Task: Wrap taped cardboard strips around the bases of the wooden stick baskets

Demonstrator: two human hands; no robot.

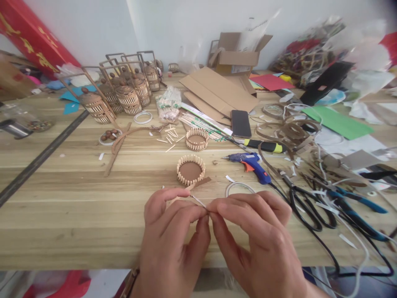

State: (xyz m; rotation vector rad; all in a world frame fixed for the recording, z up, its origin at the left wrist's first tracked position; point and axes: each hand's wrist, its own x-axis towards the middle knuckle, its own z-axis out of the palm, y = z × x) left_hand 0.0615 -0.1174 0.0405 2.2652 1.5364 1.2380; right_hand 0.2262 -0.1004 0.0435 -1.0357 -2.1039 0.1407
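Note:
Just above the table's near edge, my left hand (pixel 176 227) and my right hand (pixel 251 231) meet, each pinching thumb against fingers. Between the fingertips runs a thin strip (pixel 199 201) showing a whitish edge. A brown strip end (pixel 200 183) sticks out past my left index finger; whether it belongs to the same piece I cannot tell. Beyond it stands a round brown base ringed with upright wooden sticks (pixel 190 170), apart from my hands. Behind that is a second stick ring (pixel 197 139). A white hoop (pixel 240 188) lies partly hidden behind my right hand.
A blue glue gun (pixel 248 159), yellow-black cutter (pixel 265 145), scissors (pixel 305 203) and blue-handled pliers (pixel 353 207) lie to the right among cables. Several lantern-like stick baskets (pixel 127 99) stand at back left. Loose sticks (pixel 170 134), a phone (pixel 241 123) and cardboard (pixel 221 91) lie mid-table.

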